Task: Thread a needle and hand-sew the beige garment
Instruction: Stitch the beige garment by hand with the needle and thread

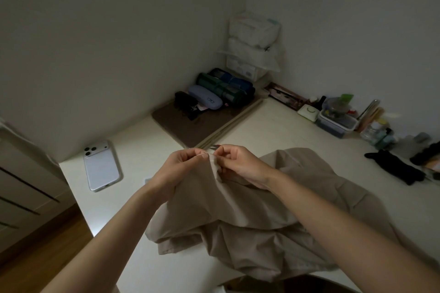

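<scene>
The beige garment lies bunched on the white table, with one edge lifted up between my hands. My left hand pinches that raised fabric edge between thumb and forefinger. My right hand pinches the same edge from the other side, fingers curled, and a thin metal tip, seemingly the needle, sticks out above its fingers. No thread is discernible in this dim light.
A white phone lies face down at the left. A brown mat with glasses cases and rolled cloths sits at the back. Boxes, jars and containers line the right wall; black items lie at right.
</scene>
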Tool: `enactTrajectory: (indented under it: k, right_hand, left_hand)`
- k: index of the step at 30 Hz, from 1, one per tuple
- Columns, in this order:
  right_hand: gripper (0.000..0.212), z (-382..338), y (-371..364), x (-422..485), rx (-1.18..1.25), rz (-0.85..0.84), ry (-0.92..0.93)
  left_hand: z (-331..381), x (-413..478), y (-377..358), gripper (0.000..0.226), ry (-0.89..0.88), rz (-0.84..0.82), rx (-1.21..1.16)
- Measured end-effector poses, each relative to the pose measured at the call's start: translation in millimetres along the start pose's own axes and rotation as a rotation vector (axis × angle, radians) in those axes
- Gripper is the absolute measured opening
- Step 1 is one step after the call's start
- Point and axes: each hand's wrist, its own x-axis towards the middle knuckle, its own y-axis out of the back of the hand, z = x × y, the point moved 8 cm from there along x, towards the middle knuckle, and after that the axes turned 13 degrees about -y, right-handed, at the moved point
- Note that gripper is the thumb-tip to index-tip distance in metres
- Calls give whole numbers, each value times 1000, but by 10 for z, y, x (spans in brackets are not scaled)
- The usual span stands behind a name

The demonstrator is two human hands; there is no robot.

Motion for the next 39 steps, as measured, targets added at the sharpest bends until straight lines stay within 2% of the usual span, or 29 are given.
enactTrajectory:
  k: [6, 13, 19, 23, 26, 28, 30, 33, 36, 39]
  right_hand:
    - [11, -2, 97, 9, 30, 100, 14]
    - [14, -101, 52, 26, -139, 165, 60]
    - [14, -102, 172, 10, -262, 109, -19]
    - [17, -160, 438, 57, -360, 289, -33]
    - [23, -317, 570, 47, -660, 534, 46]
    - [28, -432, 451, -16, -795, 583, 154]
    - [29, -506, 216, -88, -796, 526, 291]
    - [20, -487, -69, -102, -791, 476, 410]
    - [4, -497, -126, -84, -675, 501, 469]
    - [6, -517, -141, -91, -553, 475, 464]
  left_hand:
    - [9, -20, 29, 24, 20, 52, -2]
    - [-15, -17, 4, 27, 37, 59, 45]
    - [-19, -7, 87, 25, 43, 86, 47]
    - [-16, -10, 118, 26, 43, 116, 53]
    - [-22, -2, 109, 28, 47, 139, 47]
    - [-34, 5, 106, 29, 55, 169, 38]
    - [-48, 12, 107, 29, 74, 190, 25]
    - [-53, 19, 91, 29, 90, 189, 19]
    - [-28, 17, 57, 30, 82, 155, 58]
    - [1, 18, 49, 31, 64, 148, 89]
